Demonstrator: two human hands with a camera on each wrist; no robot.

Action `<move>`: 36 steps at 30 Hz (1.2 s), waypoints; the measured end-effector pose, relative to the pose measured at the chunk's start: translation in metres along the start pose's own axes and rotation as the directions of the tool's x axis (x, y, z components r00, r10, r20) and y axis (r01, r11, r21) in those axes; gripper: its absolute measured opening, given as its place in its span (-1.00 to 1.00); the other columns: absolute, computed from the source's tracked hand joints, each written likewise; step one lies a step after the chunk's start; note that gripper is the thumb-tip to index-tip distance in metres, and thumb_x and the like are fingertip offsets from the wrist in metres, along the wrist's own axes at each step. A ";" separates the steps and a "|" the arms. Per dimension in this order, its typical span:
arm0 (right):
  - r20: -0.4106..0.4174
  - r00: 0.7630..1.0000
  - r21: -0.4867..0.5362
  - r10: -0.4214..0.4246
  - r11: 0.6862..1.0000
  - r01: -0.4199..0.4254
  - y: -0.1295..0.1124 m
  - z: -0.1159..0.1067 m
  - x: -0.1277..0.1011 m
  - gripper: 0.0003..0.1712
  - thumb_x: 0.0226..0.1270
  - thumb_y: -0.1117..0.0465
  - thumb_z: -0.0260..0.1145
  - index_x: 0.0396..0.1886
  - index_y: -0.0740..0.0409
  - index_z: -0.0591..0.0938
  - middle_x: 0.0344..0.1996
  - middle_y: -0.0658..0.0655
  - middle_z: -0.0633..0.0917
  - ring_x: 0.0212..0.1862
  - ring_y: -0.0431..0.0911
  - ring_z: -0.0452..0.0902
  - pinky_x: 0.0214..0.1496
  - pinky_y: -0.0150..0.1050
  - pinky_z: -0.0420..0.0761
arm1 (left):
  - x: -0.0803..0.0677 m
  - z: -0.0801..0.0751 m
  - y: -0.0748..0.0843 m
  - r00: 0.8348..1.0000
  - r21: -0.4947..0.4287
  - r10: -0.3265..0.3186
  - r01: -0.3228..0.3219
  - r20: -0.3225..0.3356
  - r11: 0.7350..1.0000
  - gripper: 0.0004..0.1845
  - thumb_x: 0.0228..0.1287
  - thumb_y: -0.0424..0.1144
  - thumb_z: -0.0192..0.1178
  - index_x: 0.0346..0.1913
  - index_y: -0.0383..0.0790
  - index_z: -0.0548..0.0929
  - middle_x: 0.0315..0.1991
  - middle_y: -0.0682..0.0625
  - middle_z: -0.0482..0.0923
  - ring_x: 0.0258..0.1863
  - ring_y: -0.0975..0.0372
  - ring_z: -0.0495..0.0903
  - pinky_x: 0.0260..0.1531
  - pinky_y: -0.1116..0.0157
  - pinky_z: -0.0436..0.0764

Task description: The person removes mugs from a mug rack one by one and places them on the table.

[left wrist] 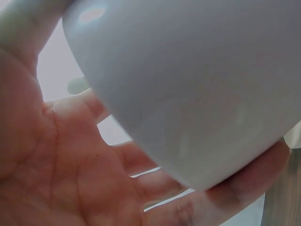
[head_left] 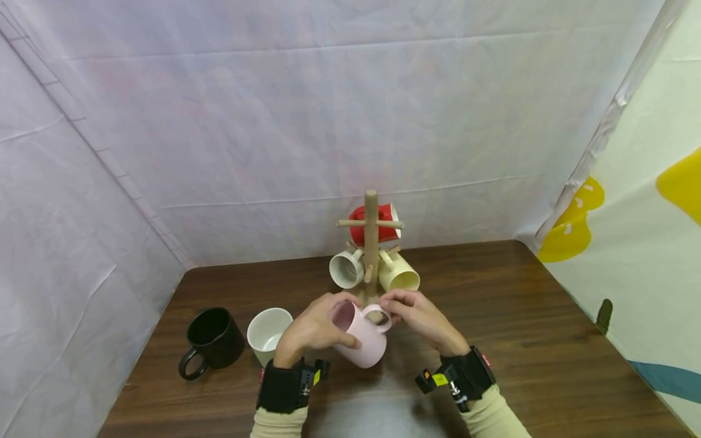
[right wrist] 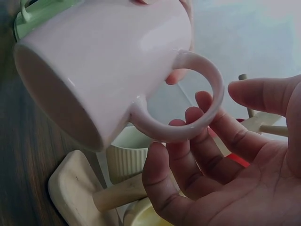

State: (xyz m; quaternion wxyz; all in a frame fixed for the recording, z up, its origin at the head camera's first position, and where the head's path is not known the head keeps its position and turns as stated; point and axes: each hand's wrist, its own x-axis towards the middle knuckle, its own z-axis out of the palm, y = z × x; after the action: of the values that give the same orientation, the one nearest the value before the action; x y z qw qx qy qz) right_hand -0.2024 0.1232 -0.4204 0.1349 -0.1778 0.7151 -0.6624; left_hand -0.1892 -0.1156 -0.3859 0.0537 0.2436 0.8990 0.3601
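Head view, pink mug (head_left: pixel 369 344) held, wrist labels (head_left: pixel 440 379) unreadable

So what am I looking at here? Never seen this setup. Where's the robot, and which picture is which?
No robot: these are a person's bare left hand and right hand. The wide picture comes from a camera worn on the head, looking forward and down. The two close-ups come from cameras worn on the left and right wrists.

On the brown table are a black mug, a pale mug and a wooden stand with red, whitish and yellow mugs on it.

The left hand holds a pink mug, tilted. The right hand's fingers are at its handle, with the thumb apart from it.
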 end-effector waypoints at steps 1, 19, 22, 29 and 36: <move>0.007 1.000 0.008 0.000 1.000 -0.001 0.001 0.000 0.000 -0.64 0.46 0.21 0.20 0.00 0.48 0.58 -0.22 0.11 0.67 -0.22 -0.07 0.61 -0.14 -0.24 0.63 | 0.000 0.000 0.000 1.000 -0.002 0.002 -0.002 0.000 1.000 -0.36 -0.34 -0.19 0.62 -0.02 -0.06 0.63 -0.06 0.00 0.61 0.00 0.11 0.53 0.06 0.09 0.47; 0.122 0.992 0.061 0.032 0.997 -0.040 0.004 0.007 0.002 -0.63 0.53 0.18 0.10 -0.21 0.51 0.49 -0.41 0.06 0.57 -0.36 -0.18 0.51 -0.24 -0.28 0.63 | 0.002 0.000 0.001 1.000 -0.014 -0.007 0.007 0.009 1.000 -0.35 -0.32 -0.20 0.63 -0.01 -0.08 0.62 -0.05 -0.01 0.60 -0.01 0.11 0.52 0.03 0.10 0.48; 0.134 0.990 0.056 0.038 0.997 -0.046 0.004 0.008 0.002 -0.64 0.54 0.17 0.08 -0.26 0.47 0.46 -0.43 0.05 0.55 -0.36 -0.17 0.51 -0.24 -0.28 0.61 | 0.002 0.000 0.002 1.000 -0.017 -0.009 0.010 0.014 1.000 -0.35 -0.32 -0.21 0.62 0.00 -0.09 0.62 -0.05 -0.02 0.60 -0.02 0.11 0.51 0.01 0.10 0.48; 0.155 0.987 0.033 0.049 0.998 -0.055 0.003 0.012 0.001 -0.62 0.57 0.18 0.01 -0.33 0.48 0.41 -0.50 0.04 0.48 -0.40 -0.16 0.45 -0.29 -0.30 0.56 | 0.001 0.000 0.002 0.999 -0.011 -0.024 0.024 0.041 1.000 -0.32 -0.30 -0.20 0.62 0.04 -0.11 0.61 -0.04 -0.03 0.58 -0.02 0.12 0.50 -0.03 0.10 0.49; 0.196 0.979 0.026 0.045 0.998 -0.051 0.004 0.010 0.000 -0.58 0.58 0.21 -0.01 -0.25 0.62 0.35 -0.53 0.03 0.43 -0.44 -0.17 0.41 -0.30 -0.33 0.52 | -0.001 0.000 0.003 0.998 -0.006 -0.035 0.035 0.058 0.999 -0.34 -0.31 -0.20 0.63 0.02 -0.02 0.61 -0.05 -0.05 0.56 -0.04 0.12 0.50 -0.07 0.10 0.50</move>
State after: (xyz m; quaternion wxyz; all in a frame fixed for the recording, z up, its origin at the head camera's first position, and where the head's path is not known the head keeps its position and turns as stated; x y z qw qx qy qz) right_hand -0.1980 0.1145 -0.4252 0.2232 -0.2228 0.6920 -0.6493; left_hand -0.1872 -0.1149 -0.3840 0.0870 0.2381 0.8998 0.3552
